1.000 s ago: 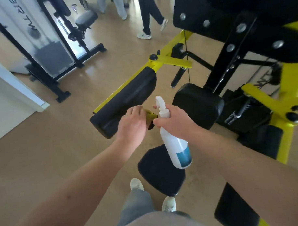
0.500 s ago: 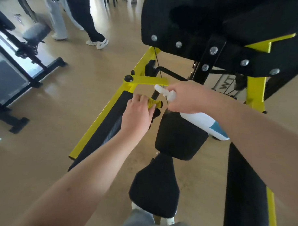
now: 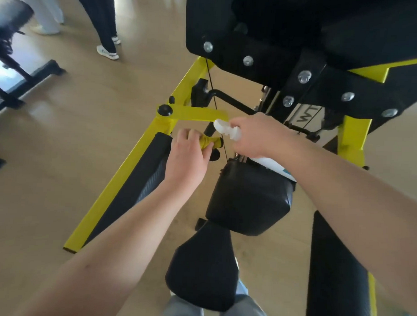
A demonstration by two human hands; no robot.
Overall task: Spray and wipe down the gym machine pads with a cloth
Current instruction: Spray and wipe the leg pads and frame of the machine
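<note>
My left hand [image 3: 191, 155] grips a rolled yellow cloth [image 3: 209, 141] just above the top end of the long black arm pad [image 3: 133, 197] on the yellow frame [image 3: 121, 178]. My right hand [image 3: 253, 133] holds a white spray bottle [image 3: 225, 127]; its nozzle points left toward the cloth and its body with a blue label [image 3: 282, 171] runs under my wrist. Below the hands sit a square black pad [image 3: 248, 201] and a black seat pad [image 3: 203, 266]. Another long black pad [image 3: 336, 268] runs down the right side.
A large black pad with silver bolts [image 3: 289, 42] overhangs at the top. A thin cable [image 3: 214, 103] passes between the hands. Two people's legs [image 3: 99, 19] stand at the upper left on the wooden floor, beside another black machine [image 3: 14, 63]. My own legs [image 3: 216, 311] are at the bottom.
The view has moved closer and over the machine. Both hands have risen from the arm pad's lower end to its top, near the yellow bracket. The bottle has tipped from upright to nearly level.
</note>
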